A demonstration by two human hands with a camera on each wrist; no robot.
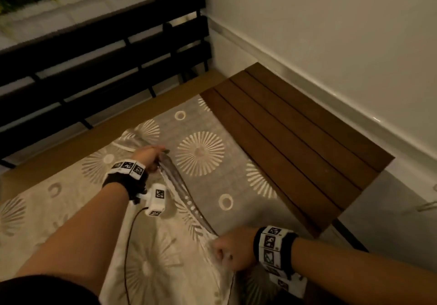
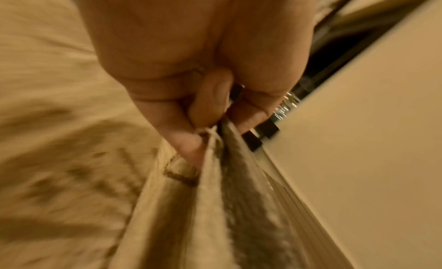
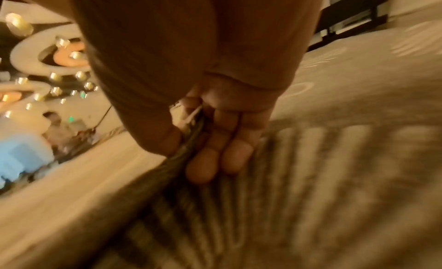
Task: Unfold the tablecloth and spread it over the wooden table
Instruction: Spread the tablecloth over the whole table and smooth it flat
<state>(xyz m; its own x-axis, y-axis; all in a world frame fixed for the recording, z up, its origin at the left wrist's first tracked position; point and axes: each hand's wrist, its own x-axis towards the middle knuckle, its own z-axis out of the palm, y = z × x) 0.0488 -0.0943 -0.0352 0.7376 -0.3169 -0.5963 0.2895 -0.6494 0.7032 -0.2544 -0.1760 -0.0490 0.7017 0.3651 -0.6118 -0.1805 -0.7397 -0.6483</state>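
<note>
While the tablecloth is lying partly opened over the wooden table, a raised fold is running as a long ridge from the near right toward the far left, stretched between the person's two hands. Nearest the camera, the right hand is closing into a fist on the near end of that ridge; in the right wrist view its fingers are curling under the gathered fabric with the thumb pressing from the other side. Further along, the left hand is pinching the far end of the fold, and the left wrist view is showing the thumb and fingertips squeezing the hemmed edge tightly. Both forearms are reaching forward from the bottom of the head view, the left one angled in from the near left, the right one coming in from the right edge; each is wearing a dark wristband with white marker blocks. The cloth, grey-beige with pale sunburst and ring prints, is covering the left part of the table, while dark slats are showing bare on the right. Beyond the table, a black slatted railing is standing at the far left and a pale wall is running along the far right.
</note>
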